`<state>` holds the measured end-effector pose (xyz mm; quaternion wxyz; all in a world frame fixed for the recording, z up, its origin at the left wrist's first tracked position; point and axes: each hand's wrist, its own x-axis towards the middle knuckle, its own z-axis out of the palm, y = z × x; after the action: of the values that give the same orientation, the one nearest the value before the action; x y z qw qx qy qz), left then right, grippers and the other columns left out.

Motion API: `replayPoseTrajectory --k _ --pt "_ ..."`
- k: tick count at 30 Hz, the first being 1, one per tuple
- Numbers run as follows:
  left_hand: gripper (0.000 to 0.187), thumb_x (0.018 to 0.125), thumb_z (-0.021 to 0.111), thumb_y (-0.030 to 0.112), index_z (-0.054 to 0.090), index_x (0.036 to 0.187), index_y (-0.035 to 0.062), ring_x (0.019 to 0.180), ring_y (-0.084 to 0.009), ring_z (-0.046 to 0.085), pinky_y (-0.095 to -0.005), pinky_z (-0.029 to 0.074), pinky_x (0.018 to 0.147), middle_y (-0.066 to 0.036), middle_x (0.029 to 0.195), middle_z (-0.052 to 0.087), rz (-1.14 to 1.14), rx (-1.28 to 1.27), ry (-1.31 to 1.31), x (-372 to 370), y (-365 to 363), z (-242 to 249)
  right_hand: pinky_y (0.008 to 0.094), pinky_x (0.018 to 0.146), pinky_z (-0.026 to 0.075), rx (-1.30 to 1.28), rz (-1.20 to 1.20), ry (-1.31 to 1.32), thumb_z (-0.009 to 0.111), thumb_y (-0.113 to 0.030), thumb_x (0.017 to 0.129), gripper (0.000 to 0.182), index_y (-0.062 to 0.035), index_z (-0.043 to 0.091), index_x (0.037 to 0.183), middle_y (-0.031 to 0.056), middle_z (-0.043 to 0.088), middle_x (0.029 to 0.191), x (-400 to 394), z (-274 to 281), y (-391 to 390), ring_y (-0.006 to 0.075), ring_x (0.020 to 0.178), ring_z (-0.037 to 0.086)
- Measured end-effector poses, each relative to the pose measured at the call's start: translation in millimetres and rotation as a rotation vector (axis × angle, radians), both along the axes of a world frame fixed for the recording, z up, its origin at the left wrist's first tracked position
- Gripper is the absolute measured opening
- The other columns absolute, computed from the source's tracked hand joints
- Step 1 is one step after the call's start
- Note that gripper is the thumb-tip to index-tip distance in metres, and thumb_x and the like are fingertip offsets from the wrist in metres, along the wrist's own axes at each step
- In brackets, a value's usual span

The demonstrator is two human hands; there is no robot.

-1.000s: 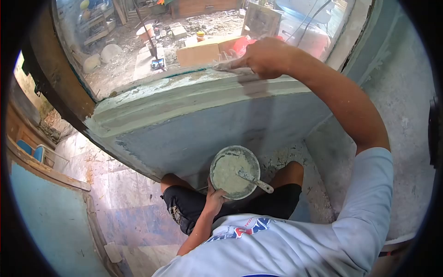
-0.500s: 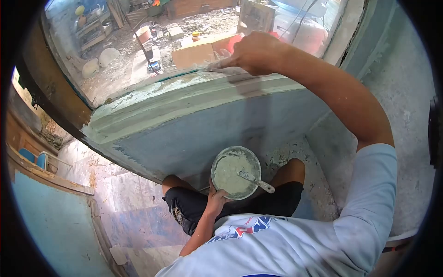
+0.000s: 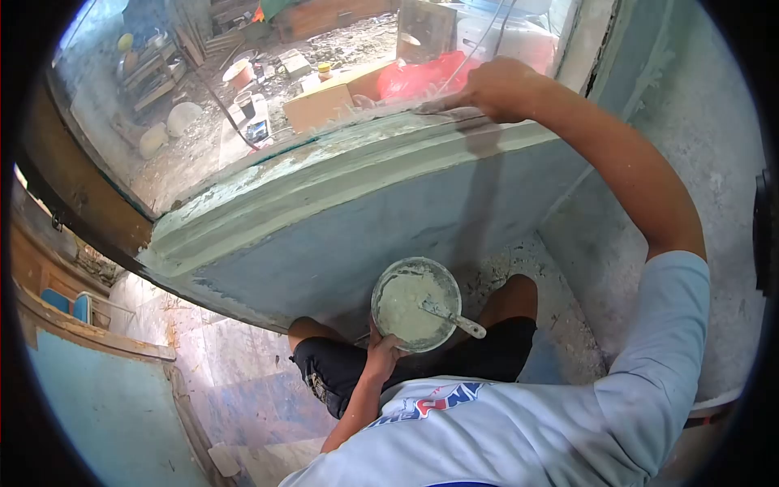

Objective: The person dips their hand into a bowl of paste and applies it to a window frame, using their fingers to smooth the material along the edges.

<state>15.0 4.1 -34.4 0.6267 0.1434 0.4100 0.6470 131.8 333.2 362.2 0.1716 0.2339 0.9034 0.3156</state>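
Observation:
Over my lap, my left hand (image 3: 383, 352) grips the near-left rim of a round bowl (image 3: 455, 286), its fingers underneath mostly hidden. Pale grey-green putty (image 3: 406, 302) fills much of the bowl. A small trowel or putty knife lies in it, its speckled handle (image 3: 471, 327) sticking out over the right rim. My right arm is stretched up to the window sill (image 3: 357, 138). There my right hand (image 3: 501, 88) has a finger extended along the sill's inner edge by the glass, the other fingers bent; no tool shows in it, though the fingertip is blurred.
Below the sill is a blue-grey wall (image 3: 357, 231), meeting a grey wall (image 3: 682, 195) on my right. Beyond the window are a cardboard box (image 3: 320, 104), a red plastic bag (image 3: 422, 77) and rubble. A dark wooden frame (image 3: 89, 183) stands left, with a blue chair (image 3: 69, 303) farther back.
My right hand has slid right along the sill, its finger still extended at the edge. The view has shifted slightly. My left hand keeps the bowl in place.

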Motion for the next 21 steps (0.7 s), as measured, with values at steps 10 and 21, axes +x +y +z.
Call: replayPoseTrajectory --k 10,21 --pt "0.083 0.077 0.048 -0.002 0.021 0.152 0.02 0.118 -0.0355 0.06 -0.048 0.063 0.077 -0.015 0.143 0.044 0.038 -0.013 -0.006 3.1 0.6 5.6 0.0428 0.075 0.056 0.067 -0.305 0.006 0.049 -0.001 0.089 0.074 -0.0471 0.043 0.147 0.0102 0.069 0.095 119.2 -2.9 54.1 0.0303 0.088 0.068" --pt "0.088 0.079 0.046 -0.002 0.01 0.155 0.0244 0.125 -0.0313 0.056 -0.0497 0.061 0.083 -0.012 0.145 0.041 0.062 0.097 -0.023 9.2 15.6 22.0 0.0277 0.059 0.049 -1.54 -0.297 0.847 0.047 -0.005 0.092 0.061 -0.004 0.039 0.152 0.0058 0.062 0.071 56.2 -221.9 -143.9 0.0108 0.06 0.055"
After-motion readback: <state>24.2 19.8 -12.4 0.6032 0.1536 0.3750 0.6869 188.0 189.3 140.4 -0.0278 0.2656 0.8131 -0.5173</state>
